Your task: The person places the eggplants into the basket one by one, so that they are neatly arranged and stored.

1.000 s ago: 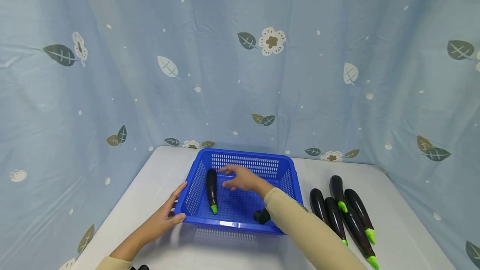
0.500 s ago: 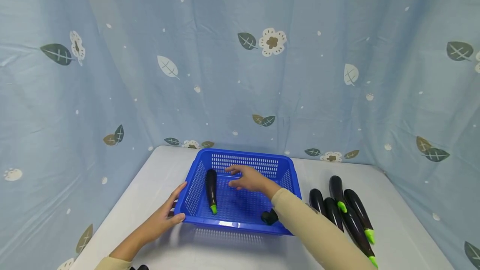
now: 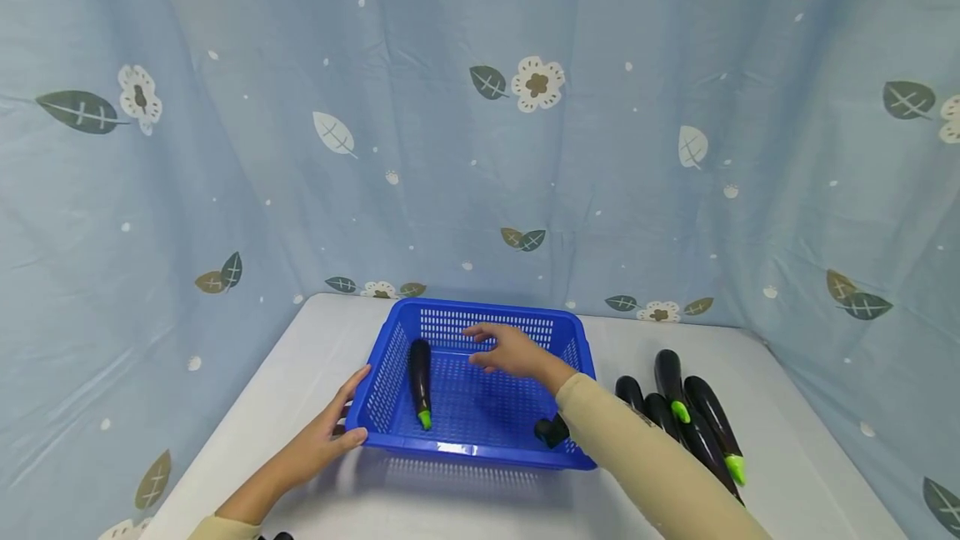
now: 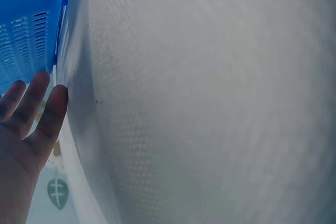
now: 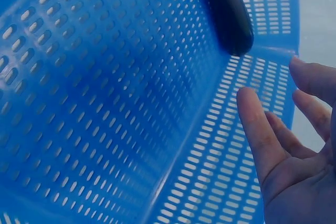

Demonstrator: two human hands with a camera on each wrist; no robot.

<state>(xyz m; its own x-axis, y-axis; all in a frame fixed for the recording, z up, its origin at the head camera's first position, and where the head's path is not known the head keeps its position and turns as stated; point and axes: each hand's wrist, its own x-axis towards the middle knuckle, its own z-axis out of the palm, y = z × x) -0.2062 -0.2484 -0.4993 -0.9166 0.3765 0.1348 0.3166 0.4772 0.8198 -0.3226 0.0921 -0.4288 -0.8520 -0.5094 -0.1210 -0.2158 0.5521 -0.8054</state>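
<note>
A blue perforated plastic basket [image 3: 480,450] stands on the white table, with one dark eggplant [image 3: 420,377] lying lengthwise near its left wall. My left hand [image 3: 324,433] rests against the basket's left side, thumb by the front corner and fingers spread along the outside. In the left wrist view, the fingers of this hand [image 4: 29,129] look nearly straight beside the basket wall. My right hand [image 3: 517,354] hovers over the basket's interior, fingers loosely bent and holding nothing. The right wrist view shows that eggplant [image 5: 228,17] beyond the fingertips, apart from them.
Several more eggplants [image 3: 716,415] with bright green stem ends lie piled on the table right of the basket, partly behind my right sleeve [image 3: 637,457]. A blue patterned curtain [image 3: 450,148] hangs behind the table [image 3: 330,332]. A small black device [image 3: 552,432] sits below my right wrist.
My right hand has drifted right and slightly up, away from the eggplant in the basket. My left hand stays at the basket's side. The head view has turned slightly.
</note>
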